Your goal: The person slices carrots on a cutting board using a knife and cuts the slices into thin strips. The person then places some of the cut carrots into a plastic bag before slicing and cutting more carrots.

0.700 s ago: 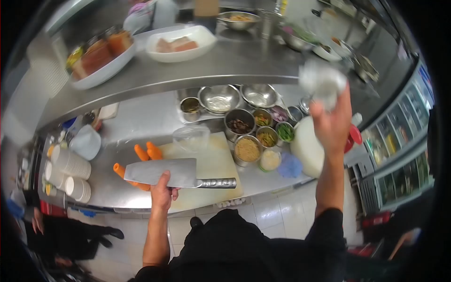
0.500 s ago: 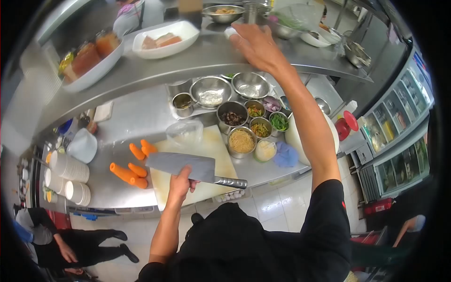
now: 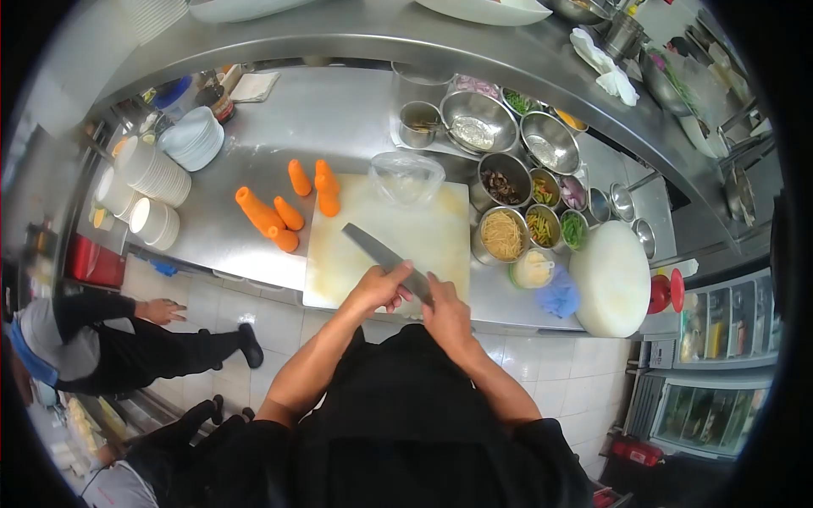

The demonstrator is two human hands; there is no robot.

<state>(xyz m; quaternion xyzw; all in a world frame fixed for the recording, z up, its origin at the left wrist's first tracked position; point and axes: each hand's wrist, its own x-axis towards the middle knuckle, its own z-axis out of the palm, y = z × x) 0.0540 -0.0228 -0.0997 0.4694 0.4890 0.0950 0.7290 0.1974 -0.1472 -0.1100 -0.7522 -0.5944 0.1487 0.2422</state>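
A cleaver (image 3: 378, 249) is held in front of me, over the near part of the white cutting board (image 3: 339, 271). My left hand (image 3: 378, 288) pinches its blade near the heel. My right hand (image 3: 446, 315) is closed around the handle, which its fingers mostly hide. Several peeled carrots (image 3: 262, 213) lie on the steel counter left of the board, and one (image 3: 327, 190) rests at the board's left edge. At the back of the board sits a clear plastic bag (image 3: 406, 178).
Steel bowls (image 3: 478, 123) and tins of ingredients (image 3: 501, 235) stand right of the board. Beyond them are a blue cloth (image 3: 559, 292) and a large round white block (image 3: 611, 279). A crumpled white cloth (image 3: 605, 68) lies on the overhead shelf (image 3: 356, 42). Co-workers (image 3: 93, 339) are at left.
My right hand has come down from the shelf, leaving the white cloth there, and now grips the cleaver's handle. The blade has turned from broadside to a steeper angle. My view has shifted.
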